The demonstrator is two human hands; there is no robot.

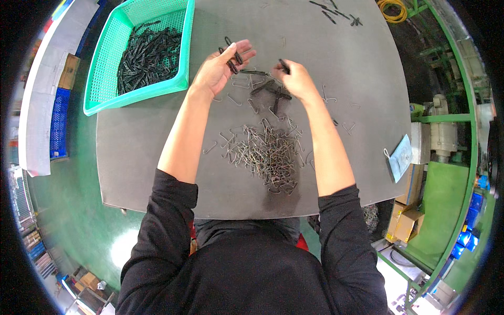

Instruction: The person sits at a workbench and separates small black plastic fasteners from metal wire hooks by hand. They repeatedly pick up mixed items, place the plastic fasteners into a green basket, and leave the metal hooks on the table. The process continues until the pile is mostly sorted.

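My left hand is turned palm up above the grey table, its thumb holding several slim black clip-like pieces against the fingers. To its right, my right hand pinches another black piece between thumb and fingers. Below and between the hands, a few similar black pieces lie crossed on the table. Nearer to me is a heap of thin bent wire hooks, with loose ones scattered around it. The fingers' far sides are partly blurred.
A green perforated basket at the far left holds many black pieces. More black sticks lie at the far edge. A light blue face mask rests at the right edge. Beyond stands a green metal frame and an open cardboard box.
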